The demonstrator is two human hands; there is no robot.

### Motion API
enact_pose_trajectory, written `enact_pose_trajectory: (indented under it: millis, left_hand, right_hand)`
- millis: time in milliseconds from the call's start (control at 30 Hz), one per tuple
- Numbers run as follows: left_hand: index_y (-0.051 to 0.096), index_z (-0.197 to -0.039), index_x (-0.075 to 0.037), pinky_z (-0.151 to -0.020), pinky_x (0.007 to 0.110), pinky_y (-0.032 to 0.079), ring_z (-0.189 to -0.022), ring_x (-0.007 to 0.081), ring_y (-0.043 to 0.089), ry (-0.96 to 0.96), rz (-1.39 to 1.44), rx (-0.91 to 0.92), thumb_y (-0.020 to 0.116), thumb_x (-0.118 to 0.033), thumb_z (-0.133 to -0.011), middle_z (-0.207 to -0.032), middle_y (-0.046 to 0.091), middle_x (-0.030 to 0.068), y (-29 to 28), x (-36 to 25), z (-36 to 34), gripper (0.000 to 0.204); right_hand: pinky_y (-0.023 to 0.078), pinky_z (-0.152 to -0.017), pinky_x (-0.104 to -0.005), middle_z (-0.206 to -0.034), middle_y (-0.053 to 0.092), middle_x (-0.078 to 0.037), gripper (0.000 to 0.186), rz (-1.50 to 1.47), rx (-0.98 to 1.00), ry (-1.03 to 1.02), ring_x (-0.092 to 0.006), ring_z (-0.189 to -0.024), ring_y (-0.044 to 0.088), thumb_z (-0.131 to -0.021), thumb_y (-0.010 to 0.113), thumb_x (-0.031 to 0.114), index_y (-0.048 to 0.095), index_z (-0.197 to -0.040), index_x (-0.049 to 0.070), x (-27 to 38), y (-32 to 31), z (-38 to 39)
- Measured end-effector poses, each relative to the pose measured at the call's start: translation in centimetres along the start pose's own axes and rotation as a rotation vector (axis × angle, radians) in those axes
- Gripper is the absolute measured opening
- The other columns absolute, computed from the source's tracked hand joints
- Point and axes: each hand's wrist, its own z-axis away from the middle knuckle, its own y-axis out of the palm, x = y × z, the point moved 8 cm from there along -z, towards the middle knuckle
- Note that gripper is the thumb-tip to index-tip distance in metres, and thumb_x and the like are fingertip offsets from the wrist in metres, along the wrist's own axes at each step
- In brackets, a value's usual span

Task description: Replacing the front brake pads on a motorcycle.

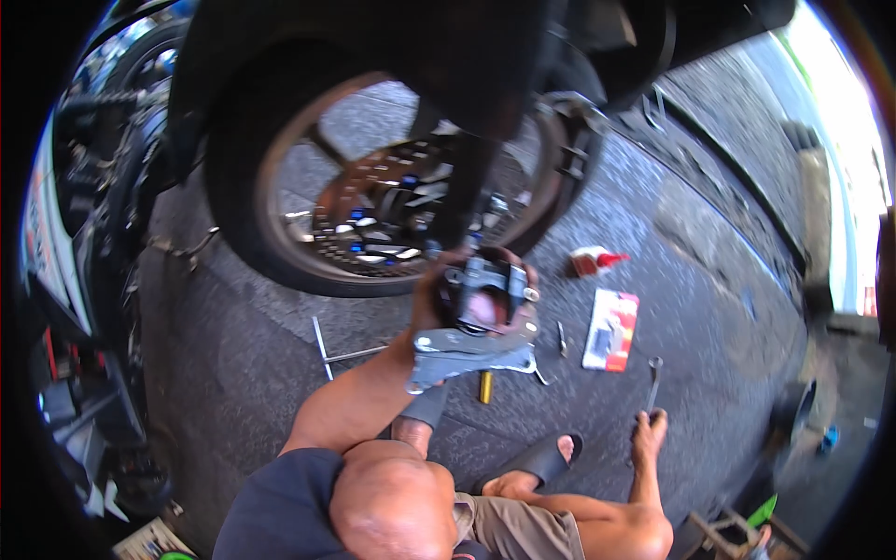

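My left hand is closed round a black brake caliper, lifted in front of the motorcycle wheel. A grey metal bracket sits along the caliper's lower side; the hand partly hides how the two join. Low on the right, my right hand grips a wrench by one end, its ring end pointing away from me. Beyond the caliper is the wheel, with a drilled brake disc that has blue bolts. The dark fork leg comes down close behind the caliper.
On the dark floor lie a T-shaped bar tool, a yellow handle, a small metal piece, a red-and-white blister card and a red-tipped bottle. Another motorcycle stands left. My sandalled foot rests nearby.
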Motion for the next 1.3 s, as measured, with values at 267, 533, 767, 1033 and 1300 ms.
enact_pose_trajectory:
  millis: [267,533,767,1033,1300]
  left_hand:
    - [0.061,-0.112,-0.001,-0.081,0.041,0.057,-0.088,0.0272,0.068,0.049,-0.15,-0.357,0.047,-0.039,-0.093,-0.101,0.066,0.0174,-2.3,-1.7,2.6,0.045]
    - [0.059,-0.113,0.001,-0.071,0.041,0.059,-0.082,0.0327,0.069,-0.006,-0.211,-0.34,0.044,-0.039,-0.094,-0.099,0.065,0.0232,-1.8,-1.9,2.9,0.047]
    - [0.06,-0.108,0.003,-0.067,0.033,0.059,-0.069,0.0222,0.068,0.013,-0.317,-0.425,0.043,-0.032,-0.095,-0.086,0.066,0.0141,-0.7,-2.4,2.8,0.041]
    - [0.06,-0.107,0.002,-0.061,0.028,0.059,-0.07,0.0173,0.069,0.02,-0.448,-0.488,0.041,-0.029,-0.096,-0.085,0.066,0.0124,-0.5,-3.4,3.8,0.038]
    - [0.062,-0.098,-0.002,-0.06,0.023,0.054,-0.067,0.0098,0.065,-0.112,-0.519,-0.367,0.048,-0.022,-0.094,-0.084,0.066,0.007,1.1,-1.5,2.2,0.024]
  right_hand:
    - [0.047,-0.055,-0.0303,-0.065,0.064,-0.012,0.015,0.261,0.504,-0.721,-0.0167,-0.059,0.064,-0.088,0.059,0.003,0.066,-0.099,-0.004,40.5,1.1,11.3]
    - [0.05,-0.051,-0.0369,-0.074,0.069,-0.008,0.015,0.835,0.587,-1.11,-0.0249,-0.057,0.066,-0.084,0.068,0.014,0.072,-0.098,0.011,53.7,5.6,18.2]
    - [0.045,-0.048,-0.0362,-0.072,0.068,-0.006,0.012,1.054,0.497,-1.127,-0.0227,-0.056,0.064,-0.086,0.067,0.018,0.07,-0.096,0.011,55.4,6.4,19.8]
    - [0.047,-0.059,-0.0346,-0.07,0.061,-0.009,0.037,1.131,0.388,-1.195,-0.0224,-0.062,0.062,-0.083,0.068,0.008,0.062,-0.118,-0.003,52.5,6.1,24.2]
    - [0.037,-0.058,-0.0198,-0.083,0.051,0.006,0.065,0.221,1.122,-0.069,-0.0037,-0.069,0.044,-0.088,0.063,0.0,0.036,-0.148,0.004,43.0,-0.2,23.1]
